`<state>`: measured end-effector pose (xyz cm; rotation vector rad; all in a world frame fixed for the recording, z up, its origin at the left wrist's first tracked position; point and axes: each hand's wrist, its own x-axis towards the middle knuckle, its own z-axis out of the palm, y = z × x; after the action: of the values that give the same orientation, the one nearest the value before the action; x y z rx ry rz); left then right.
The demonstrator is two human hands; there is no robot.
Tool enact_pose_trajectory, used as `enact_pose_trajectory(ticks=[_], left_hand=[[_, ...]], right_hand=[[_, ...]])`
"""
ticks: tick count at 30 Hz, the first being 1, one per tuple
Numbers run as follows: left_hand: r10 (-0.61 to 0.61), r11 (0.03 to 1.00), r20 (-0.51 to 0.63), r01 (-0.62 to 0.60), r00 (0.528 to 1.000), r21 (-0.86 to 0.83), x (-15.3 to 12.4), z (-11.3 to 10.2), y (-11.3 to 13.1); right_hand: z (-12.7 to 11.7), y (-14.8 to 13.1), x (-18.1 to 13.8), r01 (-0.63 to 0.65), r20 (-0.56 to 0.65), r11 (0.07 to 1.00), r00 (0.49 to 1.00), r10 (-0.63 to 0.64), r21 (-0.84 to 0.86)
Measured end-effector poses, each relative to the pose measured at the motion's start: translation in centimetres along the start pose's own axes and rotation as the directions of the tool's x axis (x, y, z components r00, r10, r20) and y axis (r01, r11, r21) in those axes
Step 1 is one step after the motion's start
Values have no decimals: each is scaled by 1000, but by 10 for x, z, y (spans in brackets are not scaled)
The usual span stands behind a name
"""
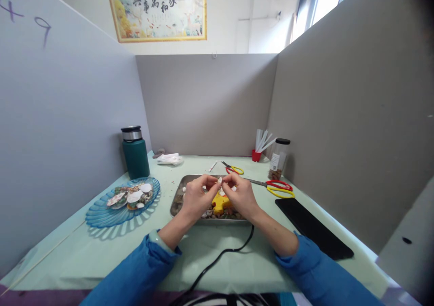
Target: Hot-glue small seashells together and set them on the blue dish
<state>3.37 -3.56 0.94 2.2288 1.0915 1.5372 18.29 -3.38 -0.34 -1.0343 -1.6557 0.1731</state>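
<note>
Head view, left hand [199,193] and right hand [242,195] pinching whitish piece [220,180], partly hiding tray [210,221], plate [98,214] left, scissors [267,185] right

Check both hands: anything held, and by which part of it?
A small whitish piece, held at its sides by the fingertips of the left hand and right hand. Too small to tell which end is which.
</note>
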Motion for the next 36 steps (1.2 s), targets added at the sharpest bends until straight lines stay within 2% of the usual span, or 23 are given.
enact_pose_trajectory(ticks=[5,19,23,29,33,36], left_hand=[[37,998,6,-38,999,53,-1,0,-2],[54,997,16,-55,998,48,0,-1,-3],[63,998,-8,-63,998,16,1,0,-3],[29,998,-5,-30,1000,-53,4,-4,-2],[55,996,-27,-56,998,-63,6,-7,-4],[86,993,-27,-88,996,-77,7,-8,-4]], right_hand=[[0,1,0,16,-5,1000,1000,-16,-18],[1,3,0,21,-25,1000,999,-21,-2],[2,4,1,-73,3,988,997,73,133],[1,3,5,-234,123,888,972,202,395],[-2,0,6,-280,145,847,960,240,452],[-1,2,6,-276,149,854,961,234,442]])
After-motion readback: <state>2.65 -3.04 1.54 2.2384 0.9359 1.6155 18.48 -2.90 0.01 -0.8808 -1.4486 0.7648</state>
